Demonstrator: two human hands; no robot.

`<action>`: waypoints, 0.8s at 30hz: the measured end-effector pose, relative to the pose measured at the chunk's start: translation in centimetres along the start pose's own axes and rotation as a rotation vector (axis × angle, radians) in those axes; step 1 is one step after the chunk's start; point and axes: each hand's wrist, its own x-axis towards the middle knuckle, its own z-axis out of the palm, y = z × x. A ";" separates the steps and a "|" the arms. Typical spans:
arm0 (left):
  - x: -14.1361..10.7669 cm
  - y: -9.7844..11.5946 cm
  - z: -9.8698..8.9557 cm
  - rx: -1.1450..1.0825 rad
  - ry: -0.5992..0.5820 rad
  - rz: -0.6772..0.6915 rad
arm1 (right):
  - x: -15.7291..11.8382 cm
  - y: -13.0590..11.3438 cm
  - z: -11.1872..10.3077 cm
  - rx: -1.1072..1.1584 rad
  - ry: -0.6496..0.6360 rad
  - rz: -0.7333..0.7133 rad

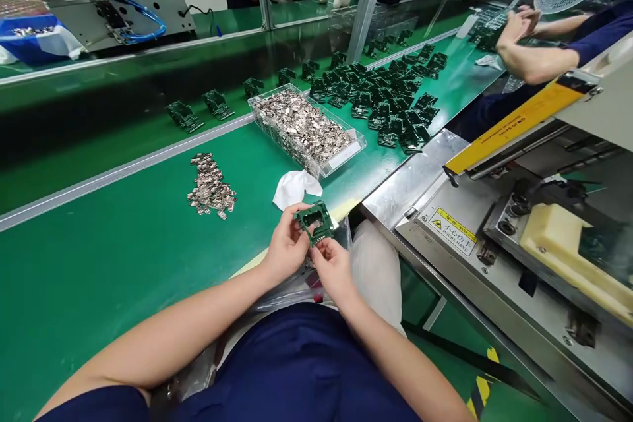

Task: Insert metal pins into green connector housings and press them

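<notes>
The person sits close against the near edge of the green worktop (99, 264), both forearms drawn in so that the work sits just over the lap, off the worktop's near edge. The left hand (285, 245) pinches a small green circuit board (314, 220) by its left side, fingers curled round the rim, and tilts its face up toward the eyes; held that way, I judge, so the cut-out in its middle can be seen and reached. The right hand (332, 265) comes up from below with its fingertips pressed together at the board's lower edge; whether they nip a small metal piece I cannot tell.

The board is dark green, roughly square, with an open window in the centre and little tabs along its border. It lies on nothing; only the two hands carry it.

Supplies lie within an easy reach. A loose heap of small metal parts (210, 187) lies on the worktop to the left, well apart from the hands, and a clear tray (346, 153) full of the same shiny parts stands farther in, slanted toward the far side. A white cloth (291, 186) lies just beyond the hands. More green boards (390, 95) crowd the far right of the worktop, near another person's hands (517, 26). A press machine (534, 237) stands off the right edge.
</notes>
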 end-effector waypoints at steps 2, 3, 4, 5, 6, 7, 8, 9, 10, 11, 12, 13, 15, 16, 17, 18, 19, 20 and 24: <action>-0.4 0.1 0.3 -0.024 0.047 -0.021 | 0.2 0.3 0.4 0.007 0.000 -0.012; -0.5 0.2 0.4 -0.032 0.066 -0.030 | 0.2 0.5 0.5 0.012 0.003 -0.019; -0.6 0.3 0.6 -0.036 0.084 -0.038 | 0.2 0.6 0.5 0.019 0.004 -0.027; -0.7 0.3 0.7 -0.038 0.102 -0.047 | 0.1 0.8 0.5 0.027 0.005 -0.036; -0.7 0.4 0.9 -0.039 0.119 -0.055 | 0.1 0.9 0.5 0.034 0.006 -0.046; -0.8 0.4 0.9 -0.038 0.133 -0.060 | 0.0 1.0 0.5 0.042 0.007 -0.054; -0.8 0.5 1.0 -0.035 0.143 -0.061 | -0.1 1.1 0.5 0.050 0.005 -0.061; -0.8 0.5 0.9 -0.026 0.145 -0.058 | -0.2 1.3 0.5 0.058 0.004 -0.067; -0.8 0.5 0.9 -0.011 0.141 -0.049 | -0.3 1.5 0.5 0.066 0.004 -0.072; -0.8 0.5 0.9 0.008 0.131 -0.035 | -0.3 1.6 0.5 0.073 0.004 -0.076; -0.7 0.4 0.8 0.029 0.116 -0.020 | -0.4 1.8 0.6 0.081 0.005 -0.080; -0.6 0.4 0.7 0.048 0.099 -0.004 | -0.4 1.9 0.7 0.087 0.007 -0.083; -0.4 0.2 0.6 0.067 0.056 0.019 | -0.4 2.1 0.8 0.094 0.013 -0.091; -0.3 0.0 0.6 0.068 0.033 0.023 | -0.4 2.1 0.8 0.094 0.016 -0.096; -0.2 -0.1 0.6 0.065 0.012 0.025 | -0.4 2.1 0.8 0.090 0.020 -0.103; 0.0 -0.2 0.6 0.063 -0.003 0.024 | -0.4 2.1 0.9 0.081 0.024 -0.111; 0.1 -0.3 0.6 0.064 -0.015 0.024 | -0.3 2.1 0.9 0.070 0.027 -0.120; 0.1 -0.4 0.6 0.069 -0.025 0.022 | -0.3 2.1 0.8 0.055 0.031 -0.130; 0.1 -0.4 0.6 0.099 -0.044 0.013 | -0.1 2.4 0.6 -0.033 0.036 -0.165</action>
